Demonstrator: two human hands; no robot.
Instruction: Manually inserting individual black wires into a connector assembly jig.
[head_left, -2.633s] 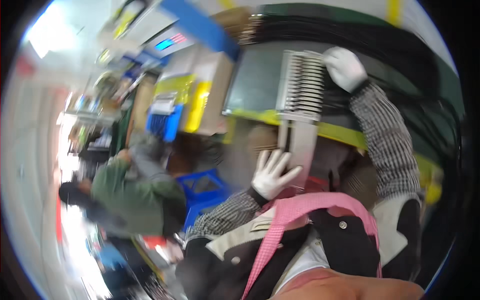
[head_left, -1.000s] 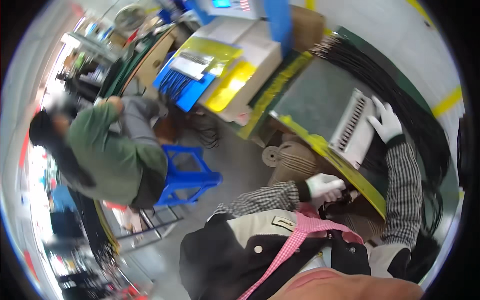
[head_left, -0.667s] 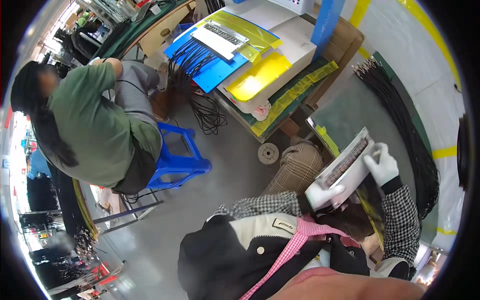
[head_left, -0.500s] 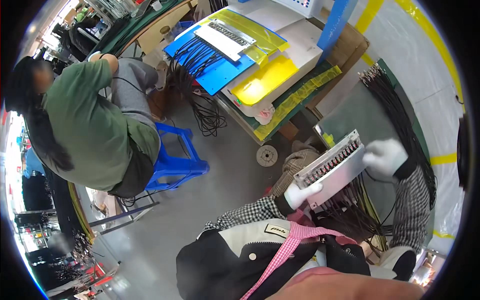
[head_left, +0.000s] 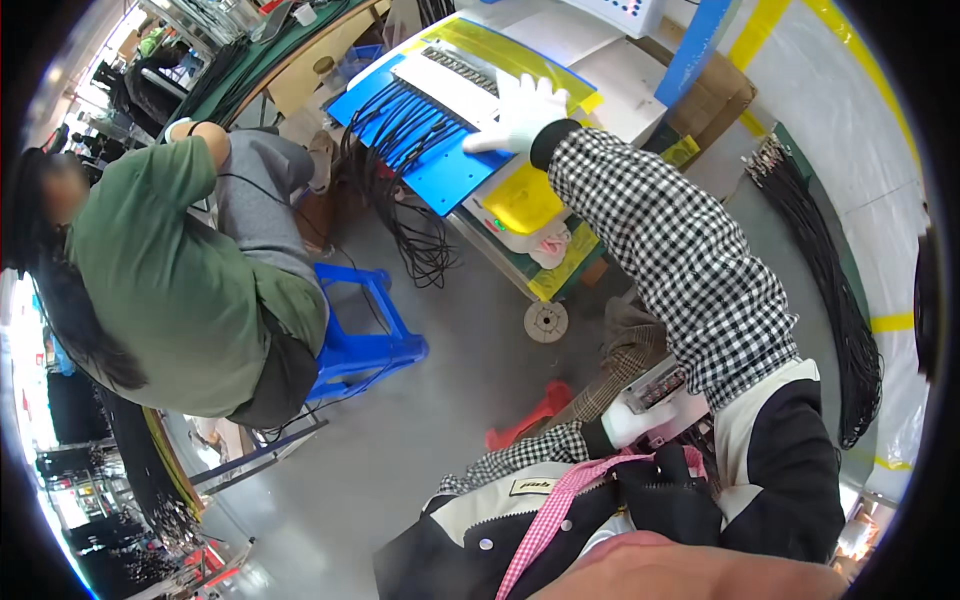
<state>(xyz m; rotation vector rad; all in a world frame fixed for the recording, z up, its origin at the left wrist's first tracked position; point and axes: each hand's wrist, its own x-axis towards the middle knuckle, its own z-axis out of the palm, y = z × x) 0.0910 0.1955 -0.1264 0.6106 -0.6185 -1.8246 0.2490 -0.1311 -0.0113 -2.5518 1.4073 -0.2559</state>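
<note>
My right hand [head_left: 525, 115], in a white glove, reaches far over the workbench with its fingers spread. It lies at the right end of a white-and-silver slotted metal fixture [head_left: 440, 82], and whether it presses on it I cannot tell. Black cables [head_left: 400, 125] run from that fixture across a blue board [head_left: 440, 180] and hang off the bench. Low by my lap, my gloved left hand [head_left: 628, 422] grips the end of a second slotted metal fixture [head_left: 660, 388]. My right sleeve and arm hide much of this one.
A person in a green shirt [head_left: 190, 280] sits at left on a blue stool [head_left: 370, 350]. A yellow sheet [head_left: 525, 205] covers the bench's near edge. A white spool [head_left: 546, 322] stands on the floor. To the right lies a long black cable bundle [head_left: 825, 290].
My right hand has left the fixture at my lap and swung up and left onto the bench. The held fixture sits lower, closer to my body, still in my left hand.
</note>
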